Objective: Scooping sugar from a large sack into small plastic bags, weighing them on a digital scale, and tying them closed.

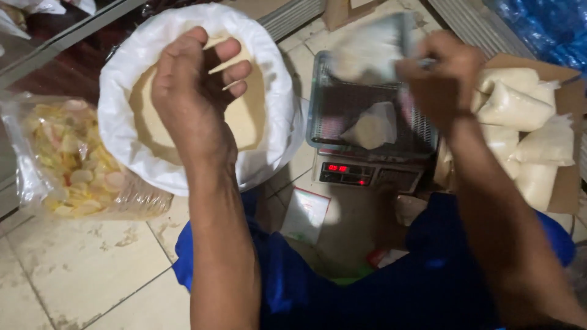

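One clear bag (373, 46) | right hand (437, 73) pinching | long axis level, blurred

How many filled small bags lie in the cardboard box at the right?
About 6 filled bags show in the cardboard box, stacked from its top to its bottom; the right forearm may hide more.

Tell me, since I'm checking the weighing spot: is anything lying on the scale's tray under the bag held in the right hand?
Yes. A small clear bag of pale powder lies on the blue mesh tray of the scale, directly below the blurred clear plastic bag held by the right hand.
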